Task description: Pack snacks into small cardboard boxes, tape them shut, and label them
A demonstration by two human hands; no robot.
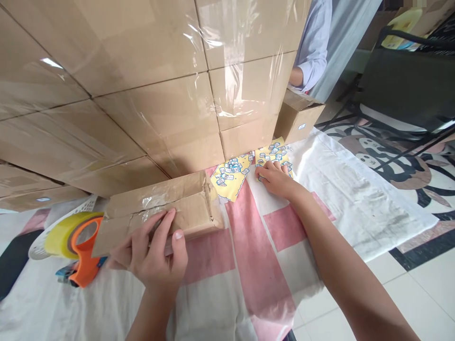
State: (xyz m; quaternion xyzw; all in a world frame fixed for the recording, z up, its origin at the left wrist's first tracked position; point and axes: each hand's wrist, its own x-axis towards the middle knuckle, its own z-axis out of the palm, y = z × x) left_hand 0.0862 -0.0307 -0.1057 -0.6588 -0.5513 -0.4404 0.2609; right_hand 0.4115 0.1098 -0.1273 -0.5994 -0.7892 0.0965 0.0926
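Cardboard, light and stiff yet glossy-slick under its tape: small box [159, 213] gripped along its near edge by left hand [154, 253], best held by bare corners, while right hand [275, 179], beyond it, presses fingertips on yellow sticker sheet [272, 154].

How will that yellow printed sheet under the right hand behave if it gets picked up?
The yellow printed sheet lies thin and flat on the cloth, so it is probably light and floppy. The right hand rests fingertips on it; flat against the cloth, it may need sliding or an edge lifted before it can be pinched.
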